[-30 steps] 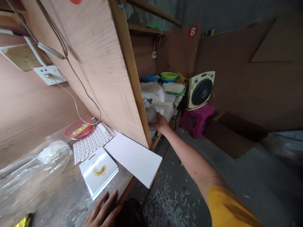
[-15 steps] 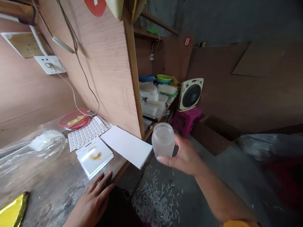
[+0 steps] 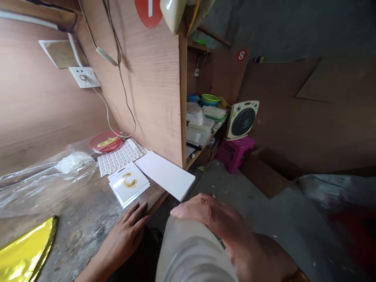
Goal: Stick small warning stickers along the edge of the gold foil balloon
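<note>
A frosted, translucent cup looms large at the bottom of the view, close to the camera and tilted. My right hand is wrapped round it from the right side; part of the cup is cut off by the lower edge. My left hand lies on the worktable's edge, fingers stretched out, holding nothing. Just beyond its fingertips are stacked white cards with a gold print. A white sheet stack juts over the table edge behind them.
On the table lie a gold foil piece, clear plastic bags, printed label sheets and a red basket. A wooden partition rises behind. Right, a box fan stands on a pink stool beside a cardboard box.
My right hand has brought the cup in close to the camera and tilted it. The view has shifted slightly left. My left hand still rests at the table edge.
</note>
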`<state>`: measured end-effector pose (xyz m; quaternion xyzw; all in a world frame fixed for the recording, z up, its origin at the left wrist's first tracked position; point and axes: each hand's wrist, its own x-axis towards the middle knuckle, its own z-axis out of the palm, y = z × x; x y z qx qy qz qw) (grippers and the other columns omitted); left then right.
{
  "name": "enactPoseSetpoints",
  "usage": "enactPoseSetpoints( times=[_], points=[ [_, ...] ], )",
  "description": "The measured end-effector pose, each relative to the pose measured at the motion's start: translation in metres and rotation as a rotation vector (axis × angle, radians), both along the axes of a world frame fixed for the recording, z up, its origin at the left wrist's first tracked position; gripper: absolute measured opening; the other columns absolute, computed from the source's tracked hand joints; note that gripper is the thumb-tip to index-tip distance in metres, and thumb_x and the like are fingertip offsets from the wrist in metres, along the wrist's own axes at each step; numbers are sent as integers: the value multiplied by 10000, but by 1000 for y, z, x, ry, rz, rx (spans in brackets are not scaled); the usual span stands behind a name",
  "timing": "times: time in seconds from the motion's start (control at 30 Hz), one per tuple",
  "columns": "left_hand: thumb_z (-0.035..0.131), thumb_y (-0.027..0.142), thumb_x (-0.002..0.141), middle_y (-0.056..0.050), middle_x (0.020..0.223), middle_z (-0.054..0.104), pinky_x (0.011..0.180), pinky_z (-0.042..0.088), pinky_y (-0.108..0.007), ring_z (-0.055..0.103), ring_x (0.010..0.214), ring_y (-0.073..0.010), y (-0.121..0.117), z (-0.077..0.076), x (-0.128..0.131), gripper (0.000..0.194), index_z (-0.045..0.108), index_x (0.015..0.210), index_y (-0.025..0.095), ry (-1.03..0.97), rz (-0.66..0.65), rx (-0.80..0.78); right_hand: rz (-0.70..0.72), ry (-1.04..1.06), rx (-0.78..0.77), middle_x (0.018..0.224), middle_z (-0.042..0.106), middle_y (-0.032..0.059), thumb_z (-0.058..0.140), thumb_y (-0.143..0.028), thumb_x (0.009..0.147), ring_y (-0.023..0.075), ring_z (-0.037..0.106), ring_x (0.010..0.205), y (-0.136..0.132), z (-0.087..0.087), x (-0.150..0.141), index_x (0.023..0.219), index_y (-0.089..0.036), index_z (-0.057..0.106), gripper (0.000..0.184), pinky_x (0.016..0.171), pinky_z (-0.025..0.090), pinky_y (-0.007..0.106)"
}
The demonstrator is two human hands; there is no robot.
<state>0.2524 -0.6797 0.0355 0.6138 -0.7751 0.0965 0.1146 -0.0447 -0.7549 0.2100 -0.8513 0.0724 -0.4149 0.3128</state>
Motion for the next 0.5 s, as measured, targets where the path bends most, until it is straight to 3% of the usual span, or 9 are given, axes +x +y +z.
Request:
enactPoseSetpoints(
  times=[0.2,0.5],
  points=[
    [507,309,877,-84,1412,526,1047,430,-457,450,1308,-323,0,-7,5,355,646,1201,264,4,-54,-39,-101,-101,34,1101,699,-25,522,-253,769,208,676,996,18,7,8,1322,-403,492,574,962,506,270],
    [437,307,910,-72,1397,544,1024,454,-402,496,1275,-294,0,-5,5,357,656,1186,253,45,-78,-94,-31,-153,-8,1151,684,-1,677,-247,741,216,654,1058,17,5,6,1343,-323,509,629,999,491,254]
  ],
)
